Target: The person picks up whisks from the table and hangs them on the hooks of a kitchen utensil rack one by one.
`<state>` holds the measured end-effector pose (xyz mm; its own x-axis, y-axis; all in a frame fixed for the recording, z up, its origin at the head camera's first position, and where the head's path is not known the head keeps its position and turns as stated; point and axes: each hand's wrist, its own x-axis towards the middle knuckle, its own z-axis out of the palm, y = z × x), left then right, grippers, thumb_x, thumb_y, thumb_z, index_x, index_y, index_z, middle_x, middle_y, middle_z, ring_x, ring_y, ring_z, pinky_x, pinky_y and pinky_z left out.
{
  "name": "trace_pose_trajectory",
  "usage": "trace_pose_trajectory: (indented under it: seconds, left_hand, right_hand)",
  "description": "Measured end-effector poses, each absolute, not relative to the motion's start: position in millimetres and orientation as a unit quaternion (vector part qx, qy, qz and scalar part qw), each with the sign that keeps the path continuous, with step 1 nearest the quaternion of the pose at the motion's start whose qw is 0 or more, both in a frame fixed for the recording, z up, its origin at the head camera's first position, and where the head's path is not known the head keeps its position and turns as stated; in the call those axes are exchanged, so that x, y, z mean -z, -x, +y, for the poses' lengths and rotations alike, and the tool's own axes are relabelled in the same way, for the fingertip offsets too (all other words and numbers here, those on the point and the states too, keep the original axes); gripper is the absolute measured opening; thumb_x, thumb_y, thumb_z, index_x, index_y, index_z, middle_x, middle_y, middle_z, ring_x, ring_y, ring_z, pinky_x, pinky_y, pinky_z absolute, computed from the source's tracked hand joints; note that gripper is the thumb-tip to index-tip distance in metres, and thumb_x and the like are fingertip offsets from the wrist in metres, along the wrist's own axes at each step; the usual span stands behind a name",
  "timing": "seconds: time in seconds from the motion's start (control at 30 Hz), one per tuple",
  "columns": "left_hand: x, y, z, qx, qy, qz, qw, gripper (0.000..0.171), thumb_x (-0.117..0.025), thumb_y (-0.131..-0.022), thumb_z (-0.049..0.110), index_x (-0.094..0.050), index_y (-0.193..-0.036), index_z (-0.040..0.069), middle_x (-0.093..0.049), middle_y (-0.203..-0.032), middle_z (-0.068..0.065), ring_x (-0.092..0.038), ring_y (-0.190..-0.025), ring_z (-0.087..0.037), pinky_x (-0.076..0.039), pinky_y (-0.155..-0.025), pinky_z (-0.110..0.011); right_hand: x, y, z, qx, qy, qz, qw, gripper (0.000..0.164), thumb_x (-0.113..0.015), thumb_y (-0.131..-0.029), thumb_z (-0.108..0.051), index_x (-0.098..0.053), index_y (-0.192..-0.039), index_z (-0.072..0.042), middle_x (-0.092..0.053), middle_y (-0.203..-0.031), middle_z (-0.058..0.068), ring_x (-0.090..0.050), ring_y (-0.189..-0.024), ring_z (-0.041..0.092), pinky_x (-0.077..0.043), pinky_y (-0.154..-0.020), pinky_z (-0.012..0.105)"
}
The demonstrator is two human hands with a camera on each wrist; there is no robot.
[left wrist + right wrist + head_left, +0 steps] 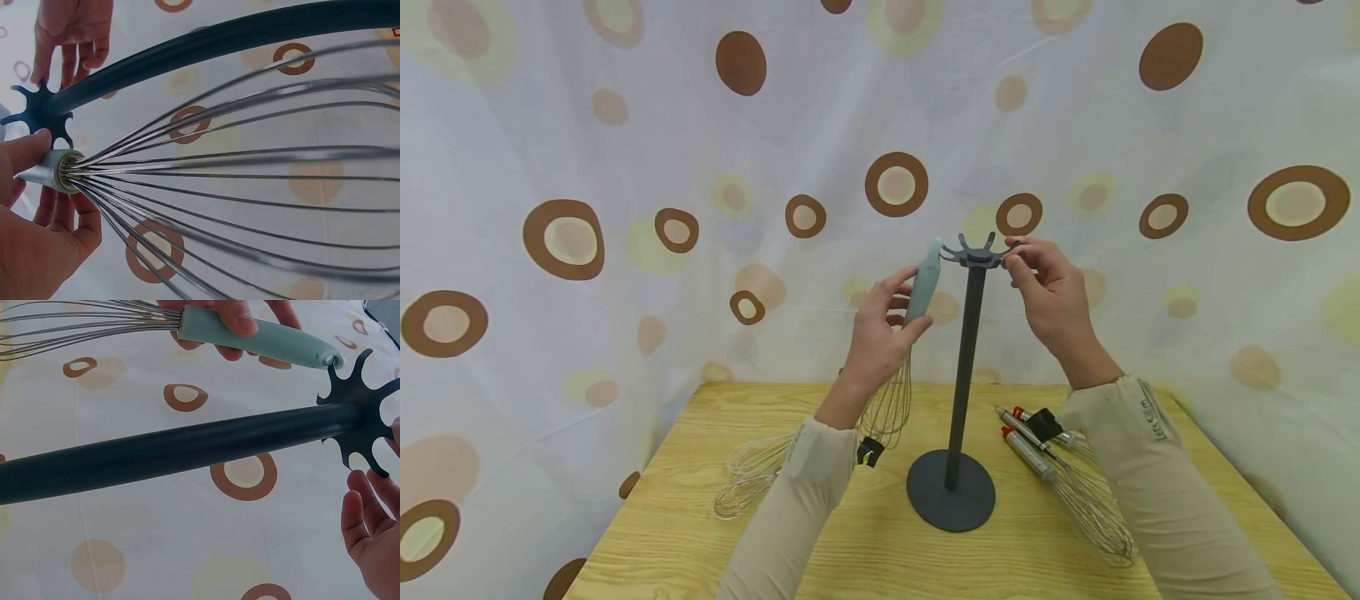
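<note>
My left hand grips a whisk by its pale green handle, wires hanging downward. A dark stand with a round base rises between my hands, topped by a ring of curved hooks. In the right wrist view, the holed end of the whisk handle meets the tip of one hook. On the opposite side of the stand's top, my right hand pinches a hook between thumb and fingers. The left wrist view shows the whisk's wires spreading close to the camera.
Several whisks with metal handles and red ends lie right of the base, partly under the right sleeve. More whisk wires lie at left, beside the left sleeve. Behind the wooden table hangs a patterned curtain.
</note>
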<state>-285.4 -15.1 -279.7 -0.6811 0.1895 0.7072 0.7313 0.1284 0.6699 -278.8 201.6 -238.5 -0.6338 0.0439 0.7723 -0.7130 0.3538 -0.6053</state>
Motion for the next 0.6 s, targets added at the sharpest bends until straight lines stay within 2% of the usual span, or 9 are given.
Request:
trace_pose_trajectory:
  seconds: [0.3, 0.6]
  left_hand:
    - [280.2, 284.7, -14.7, 0.566, 0.335, -0.712, 0.244, 0.057, -0.068, -0.086, 0.003, -0.046, -0.138, 0.012, -0.051, -0.115, -0.015, -0.055, -0.1, -0.027, -0.048, -0.08, -0.036]
    - [278.8, 283.7, -12.6, 0.512, 0.346, -0.735, 0.278, 0.057, -0.068, -0.086, 0.003, -0.047, -0.137, 0.011, -0.056, -0.116, -0.013, -0.054, -0.099, -0.022, -0.046, -0.075, -0.03]
  right_hand:
    - [240.0, 279.1, 202.1, -0.527, -0.226, -0.737, 0.357, 0.019, -0.055, -0.095, -0.009, -0.059, -0.106, 0.007, -0.056, -0.124, 0.016, -0.055, -0.092, 0.007, -0.043, -0.074, 0.018]
    - [239.2, 278.7, 202.7, -0.529, -0.228, -0.734, 0.36, 0.019, -0.055, -0.096, -0.009, -0.059, -0.106, 0.007, -0.056, -0.123, 0.016, -0.053, -0.09, 0.008, -0.042, -0.072, 0.019]
